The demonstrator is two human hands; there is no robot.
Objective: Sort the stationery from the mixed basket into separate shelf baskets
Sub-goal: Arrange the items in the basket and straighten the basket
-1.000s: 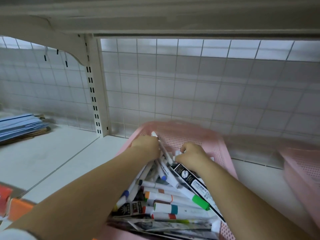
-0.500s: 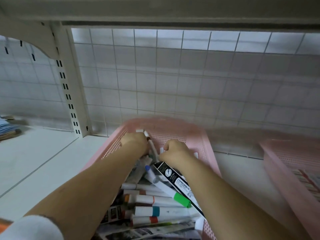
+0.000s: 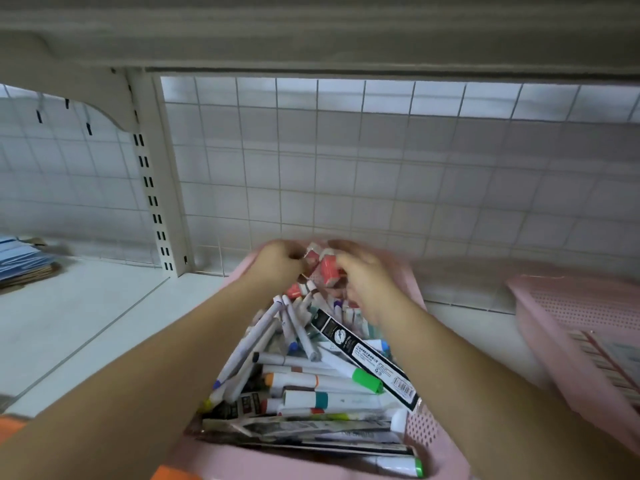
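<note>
Both hands are at the far end of the mixed basket (image 3: 427, 436), centre frame, on a cluster of small red-and-white pieces (image 3: 327, 270) sitting on top of the marker pile. Left hand (image 3: 277, 268): grip narrow, fingers curled, pinching one of those pieces. Right hand (image 3: 367, 284): fingers curled over the cluster, but with the motion blur I can't tell whether that grip has anything in it. Risks, my read: the pieces are small and bunched, so a loose pinch drops some back among the markers (image 3: 311, 379), where they'd slip into gaps and need digging out. The pile is heaped and both forearms pass right over it. A drag on the way out could roll the green-capped marker (image 3: 367, 381) or shift the long black pack (image 3: 363, 355), which lies diagonally on top with its lower end at the basket's right wall. The second pink basket (image 3: 571, 306) is at the right edge of the frame, near but apart, and a drop while crossing the bare shelf (image 3: 86, 306) would scatter pieces. Hard to make out: what the red-and-white pieces actually are, the mixed basket's far rim behind the hands, and both sets of fingertips. The second basket is cut off at right, with its contents only partly visible. The blue stack (image 3: 20, 259) at far left is cropped too.
</note>
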